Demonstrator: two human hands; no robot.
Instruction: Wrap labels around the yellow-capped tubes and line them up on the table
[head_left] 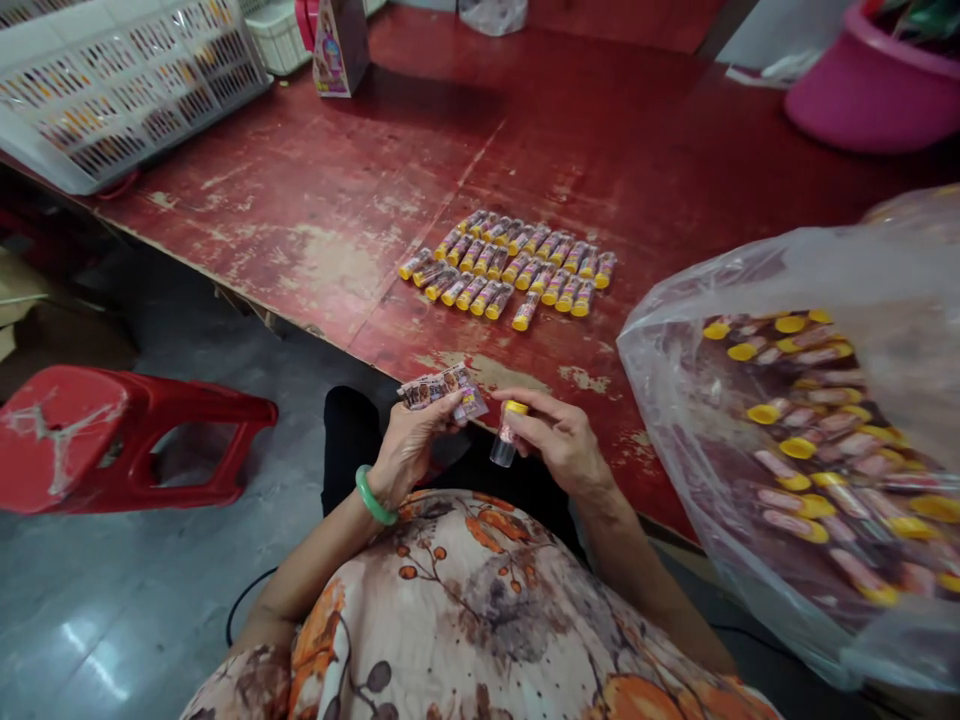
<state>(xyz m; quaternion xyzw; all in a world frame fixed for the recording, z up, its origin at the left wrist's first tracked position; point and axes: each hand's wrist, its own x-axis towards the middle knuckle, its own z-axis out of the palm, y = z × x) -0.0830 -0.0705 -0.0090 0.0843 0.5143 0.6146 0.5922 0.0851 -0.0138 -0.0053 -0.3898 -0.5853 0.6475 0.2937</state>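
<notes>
My left hand, with a green bangle at the wrist, pinches a stack of printed paper slips at the table's front edge. Just to its right, my right hand holds a small clear tube with a yellow cap, its cap end up. Something pinkish shows inside the tube. Beyond my hands, several yellow-capped tubes lie in slanted rows on the red table. One tube sits a little nearer to me than its row.
A clear plastic bag of yellow-capped tubes stands at the right. White baskets and a printed box are at the back left. A pink tub is back right, a red stool left.
</notes>
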